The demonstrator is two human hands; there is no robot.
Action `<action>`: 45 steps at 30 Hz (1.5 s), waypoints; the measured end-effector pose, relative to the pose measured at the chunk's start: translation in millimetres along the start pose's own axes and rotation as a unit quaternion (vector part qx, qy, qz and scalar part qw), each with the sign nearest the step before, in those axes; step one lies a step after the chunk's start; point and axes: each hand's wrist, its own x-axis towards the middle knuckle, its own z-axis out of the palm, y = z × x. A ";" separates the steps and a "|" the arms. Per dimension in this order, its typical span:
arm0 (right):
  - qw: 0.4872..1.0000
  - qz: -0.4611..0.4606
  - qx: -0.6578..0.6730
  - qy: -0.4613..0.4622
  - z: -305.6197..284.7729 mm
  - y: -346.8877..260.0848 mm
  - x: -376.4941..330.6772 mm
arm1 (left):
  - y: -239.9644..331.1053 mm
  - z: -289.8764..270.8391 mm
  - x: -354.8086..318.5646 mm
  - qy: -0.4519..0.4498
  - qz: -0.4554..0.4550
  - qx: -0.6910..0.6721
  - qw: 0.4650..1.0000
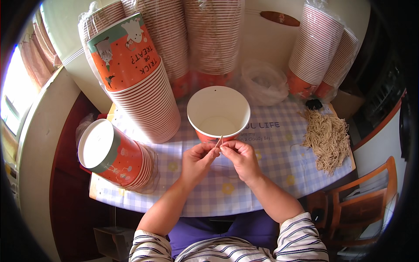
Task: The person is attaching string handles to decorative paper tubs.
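Note:
An orange paper bucket with a white inside (218, 107) stands upright in the middle of the table, its mouth facing up. A small dark hole shows in its far wall just below the rim. At its near rim, a thin beige string (219, 140) comes over the edge. My left hand (200, 158) pinches this string between thumb and finger. Close beside it, my right hand (239, 158) also pinches the string, the fingertips of both hands nearly touching. The hands partly cover the bucket's near outer wall.
Left of the bucket rises a tall stack of upturned orange buckets (144, 96), with a shorter tilted stack (115, 153) nearer me. Bagged stacks (214, 39) line the back, others (314, 43) the back right. A crumpled plastic bag (264, 83) and a beige string bundle (327, 139) lie right.

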 end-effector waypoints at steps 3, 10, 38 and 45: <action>1.000 -0.007 -0.011 0.021 -1.1 0.6 0.4 | 3.7 0.6 -0.5 0.026 -0.024 0.020 0.999; 0.998 -0.026 -0.012 0.052 0.1 -1.8 0.7 | 6.4 -2.9 2.5 0.032 -0.073 0.011 0.997; 0.998 -0.023 -0.020 0.052 -1.5 -0.7 -0.2 | 4.0 -6.0 1.9 0.025 -0.100 -0.037 0.994; 0.998 -0.024 -0.003 0.062 2.9 -3.5 -0.7 | 7.8 -11.1 3.3 -0.010 -0.139 -0.153 0.978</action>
